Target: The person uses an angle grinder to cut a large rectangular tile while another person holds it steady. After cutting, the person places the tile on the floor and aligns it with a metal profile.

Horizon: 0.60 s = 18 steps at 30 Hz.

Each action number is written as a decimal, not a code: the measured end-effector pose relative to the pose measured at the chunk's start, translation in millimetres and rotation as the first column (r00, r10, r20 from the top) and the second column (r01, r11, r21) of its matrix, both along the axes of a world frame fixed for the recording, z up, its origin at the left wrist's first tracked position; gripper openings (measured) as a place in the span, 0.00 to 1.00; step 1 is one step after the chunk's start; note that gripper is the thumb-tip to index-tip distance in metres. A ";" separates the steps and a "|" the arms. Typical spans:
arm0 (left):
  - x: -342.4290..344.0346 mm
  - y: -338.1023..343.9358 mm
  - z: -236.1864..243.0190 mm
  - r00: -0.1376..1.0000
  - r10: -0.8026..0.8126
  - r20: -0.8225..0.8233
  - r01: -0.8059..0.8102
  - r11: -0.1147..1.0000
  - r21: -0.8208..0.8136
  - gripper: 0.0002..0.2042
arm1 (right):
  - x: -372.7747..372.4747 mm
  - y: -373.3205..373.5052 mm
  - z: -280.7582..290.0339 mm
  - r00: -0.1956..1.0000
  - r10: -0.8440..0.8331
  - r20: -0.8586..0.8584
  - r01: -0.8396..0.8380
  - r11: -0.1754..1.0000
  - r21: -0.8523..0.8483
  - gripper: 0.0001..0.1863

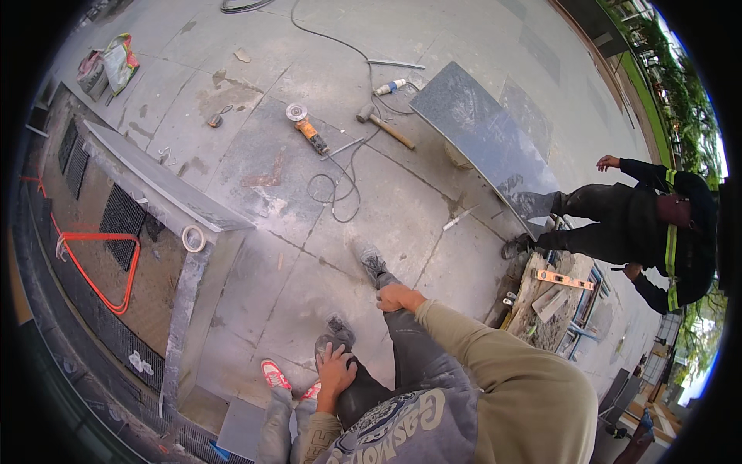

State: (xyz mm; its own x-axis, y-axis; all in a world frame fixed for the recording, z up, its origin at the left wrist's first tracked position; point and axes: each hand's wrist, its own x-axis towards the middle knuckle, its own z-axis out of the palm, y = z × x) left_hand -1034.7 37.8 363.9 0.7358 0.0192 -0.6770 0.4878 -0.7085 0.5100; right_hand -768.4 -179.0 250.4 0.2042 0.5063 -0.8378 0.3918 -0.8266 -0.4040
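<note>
On paving [394, 201] short of the grinder [311, 135], leans with spread left hand [335, 371], curled right hand [399, 297] apart, right grip unclear, on trousers [417, 348] likely soft, graspable by folds.

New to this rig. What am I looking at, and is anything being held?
No machine here, just a person's bare hands. The single picture comes from a fisheye camera worn on that person's head, looking down, so edges curve. The left hand is spread on the left leg; the right hand is on the right leg, its grip unclear. Neither holds a tool. On the paving lie an angle grinder and a hammer, with a grey slab nearby. Another person is at right.
</note>
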 end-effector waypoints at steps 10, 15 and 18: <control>55.7 51.3 45.1 0.991 -0.091 -0.097 0.085 0.994 -0.067 0.20 | -29.8 -134.7 142.3 0.340 -0.930 -0.136 0.940 0.331 0.085 0.20; 129.7 41.9 55.6 0.959 -0.254 -0.126 0.260 0.965 0.031 0.22 | -89.4 -233.3 120.0 0.022 -1.000 -0.015 0.995 0.021 0.093 0.17; 152.8 41.1 24.4 0.984 -0.150 -0.091 0.144 0.987 -0.065 0.19 | -97.6 -269.2 100.4 -0.062 -0.998 0.017 0.994 -0.063 -0.093 0.15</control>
State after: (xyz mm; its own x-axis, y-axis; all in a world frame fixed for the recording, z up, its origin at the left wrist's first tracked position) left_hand -881.9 78.9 388.3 0.6596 -0.1256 -0.7410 0.4288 -0.7469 0.5082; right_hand -865.9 -448.2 350.8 0.4116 -0.2454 -0.8777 -0.8836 -0.3435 -0.3183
